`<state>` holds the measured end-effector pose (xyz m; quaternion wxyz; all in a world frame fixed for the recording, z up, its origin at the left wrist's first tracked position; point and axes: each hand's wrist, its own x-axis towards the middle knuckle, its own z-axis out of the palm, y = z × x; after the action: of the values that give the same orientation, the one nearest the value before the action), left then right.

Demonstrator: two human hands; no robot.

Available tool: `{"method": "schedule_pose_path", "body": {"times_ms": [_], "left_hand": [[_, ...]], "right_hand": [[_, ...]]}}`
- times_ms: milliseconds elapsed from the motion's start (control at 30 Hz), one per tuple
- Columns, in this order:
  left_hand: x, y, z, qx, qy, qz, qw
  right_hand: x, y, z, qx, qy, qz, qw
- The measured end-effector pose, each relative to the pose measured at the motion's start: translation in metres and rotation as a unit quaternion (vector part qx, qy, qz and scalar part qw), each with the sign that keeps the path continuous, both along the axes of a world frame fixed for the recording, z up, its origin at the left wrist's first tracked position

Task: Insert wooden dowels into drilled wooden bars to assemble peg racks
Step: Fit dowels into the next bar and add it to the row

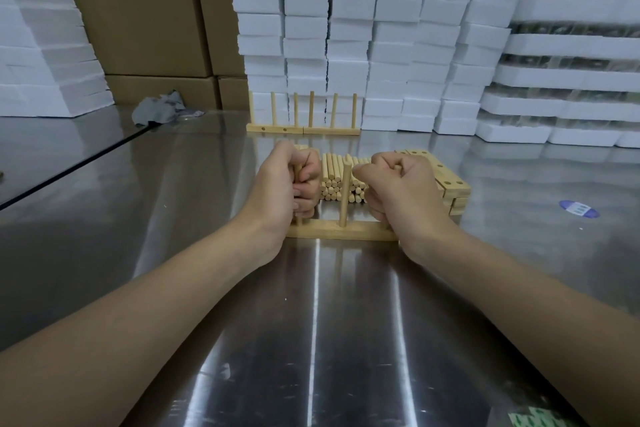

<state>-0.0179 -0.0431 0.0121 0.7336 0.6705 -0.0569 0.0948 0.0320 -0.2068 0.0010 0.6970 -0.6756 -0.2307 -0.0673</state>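
The left hand [291, 184] is clenched round a dowel [298, 172] at the left end of the bar [341, 231]. The right hand [401, 191] is fisted round a second dowel [397, 168], of which only the tip is seen. The bar is laid mid-table [311, 322]. Both dowels are best kept upright and pressed straight down, evenly.

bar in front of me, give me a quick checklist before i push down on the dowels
1. Bar lying flat on the table: ok.
2. Middle dowel standing upright in the bar: ok.
3. Left hand gripping the left dowel over the bar's left end: ok.
4. Left dowel fully seated in its hole: cannot tell.
5. Right hand holding a dowel: cannot tell, its curled fingers cover whatever is inside.
6. Spare dowels stacked just behind the bar: ok.
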Motion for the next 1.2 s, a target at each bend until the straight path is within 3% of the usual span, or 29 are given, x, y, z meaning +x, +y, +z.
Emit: {"method": "schedule_pose_path", "body": {"times_ms": [1100, 1200], "left_hand": [[-0.0050, -0.0029, 0.0028, 0.021, -0.006, -0.018, 1.000], [-0.0047, -0.0035, 0.0029, 0.014, -0.003, -0.020, 1.000]], "right_hand": [[-0.0008, -0.0025, 0.0007, -0.011, 0.023, -0.007, 1.000], [-0.0013, -0.0040, 0.0022, 0.032, 0.054, 0.032, 0.998]]}}
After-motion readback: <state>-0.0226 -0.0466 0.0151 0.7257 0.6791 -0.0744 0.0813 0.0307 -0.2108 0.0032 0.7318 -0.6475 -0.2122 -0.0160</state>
